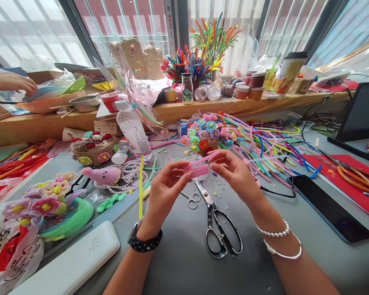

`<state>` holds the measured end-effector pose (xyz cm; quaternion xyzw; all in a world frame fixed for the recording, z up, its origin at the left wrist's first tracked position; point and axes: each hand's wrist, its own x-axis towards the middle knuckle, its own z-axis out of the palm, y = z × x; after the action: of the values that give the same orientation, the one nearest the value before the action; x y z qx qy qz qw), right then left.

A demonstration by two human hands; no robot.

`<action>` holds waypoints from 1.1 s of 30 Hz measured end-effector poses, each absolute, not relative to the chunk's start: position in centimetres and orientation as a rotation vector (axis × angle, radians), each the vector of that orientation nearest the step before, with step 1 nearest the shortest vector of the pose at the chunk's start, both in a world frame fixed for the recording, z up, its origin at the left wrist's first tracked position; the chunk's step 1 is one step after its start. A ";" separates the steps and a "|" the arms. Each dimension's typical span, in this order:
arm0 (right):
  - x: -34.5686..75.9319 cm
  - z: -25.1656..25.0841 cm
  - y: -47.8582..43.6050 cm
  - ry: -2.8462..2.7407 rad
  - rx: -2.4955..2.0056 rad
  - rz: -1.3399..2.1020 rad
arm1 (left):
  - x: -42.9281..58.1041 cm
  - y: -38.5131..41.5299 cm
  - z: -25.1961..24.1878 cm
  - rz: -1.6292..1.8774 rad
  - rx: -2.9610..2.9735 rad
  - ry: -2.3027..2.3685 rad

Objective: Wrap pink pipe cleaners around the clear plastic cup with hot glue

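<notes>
Pink pipe cleaner (199, 170), folded into several close rows, is held above the desk between my hands. My left hand (167, 186) pinches its left end between thumb and fingers. At the other side, the thumb and forefinger of my right hand (235, 172) close on the upper strand's free end. Below them lie large black-handled scissors (213, 219), blades pointing away, and small metal scissors (192, 200). A pile of coloured pipe cleaners (264, 143) spreads behind my right hand. Behind the held piece stands a basket of fuzzy flowers (203, 133).
A white power bank (76, 258) and a green flower piece (69, 219) are at left, near a water bottle (133, 129). A black phone (330, 207) lies at right beside orange-handled scissors (358, 176). Other people's hands (12, 80) show at both edges. A laptop (361, 119) stands far right.
</notes>
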<state>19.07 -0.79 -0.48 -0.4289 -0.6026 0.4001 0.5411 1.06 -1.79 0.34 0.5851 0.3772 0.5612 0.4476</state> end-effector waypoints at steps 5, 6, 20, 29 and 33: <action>18.8 -0.1 -1.2 -1.314 -0.893 1.009 | 1.2 -1.8 -0.1 1.347 1.514 0.872; 18.7 -0.1 -1.2 -1.301 -0.890 1.005 | 1.3 -1.8 -0.1 1.336 1.518 0.873; 18.8 -0.3 -0.9 -1.284 -1.005 0.938 | 1.6 -2.2 0.1 1.273 1.528 0.879; 23.2 -0.1 0.9 -1.698 -1.833 0.077 | 0.8 -1.5 0.1 1.532 1.316 1.034; 25.7 -0.9 1.2 -1.678 -2.059 0.037 | 0.4 -1.2 -0.1 1.605 1.278 1.039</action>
<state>25.67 1.23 -0.95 -0.7523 -0.6132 0.0137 0.2404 0.43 -1.23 -0.12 0.5070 0.4122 0.6371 0.4087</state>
